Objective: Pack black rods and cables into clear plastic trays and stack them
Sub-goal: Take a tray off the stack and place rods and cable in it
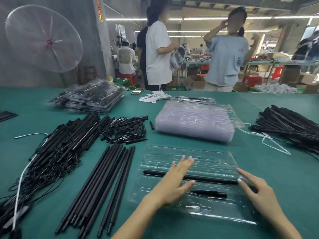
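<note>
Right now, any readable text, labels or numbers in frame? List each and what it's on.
None can be read.
Barcode labels at the table's far edge: bars show, print too small.
Orange vertical sign on the pillar: characters blurred.
Grey-shirt back print on the seated person: no legible words.
Clear tray under both hands: no visible marking.

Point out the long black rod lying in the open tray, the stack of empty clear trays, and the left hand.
Long black rod (215, 179): head view, on its shaft right of the hand.
Stack of empty clear trays (195, 118): head view, on the top tray's middle.
Left hand (174, 181): head view, on the back of the hand.
</note>
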